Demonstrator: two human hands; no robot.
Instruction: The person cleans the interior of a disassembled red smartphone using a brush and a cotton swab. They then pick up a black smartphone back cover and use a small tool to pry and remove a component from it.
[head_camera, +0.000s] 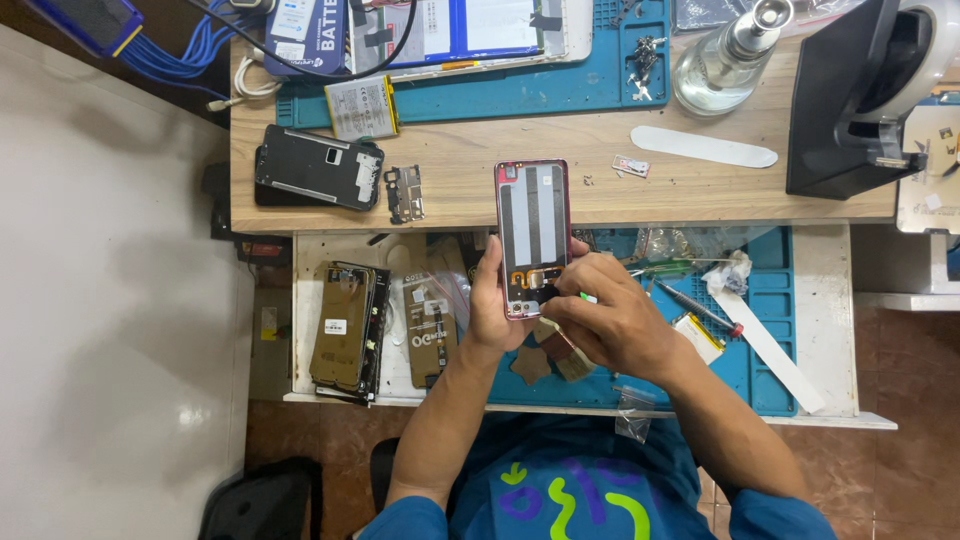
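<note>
Opened red-framed phone, back cover off, held upright over the front edge of the wooden table. Left hand gripped its lower left edge, fingers wrapped behind the frame, thumb on the rim. Right hand at the phone's lower right corner, fingers pinched together on a small green-tipped tool touching the bottom section. Blue work mat below. Black phone chassis well apart, left.

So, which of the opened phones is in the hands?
The pink-framed phone, held upright by the left hand; the black phone lies apart on the wooden shelf.
</note>
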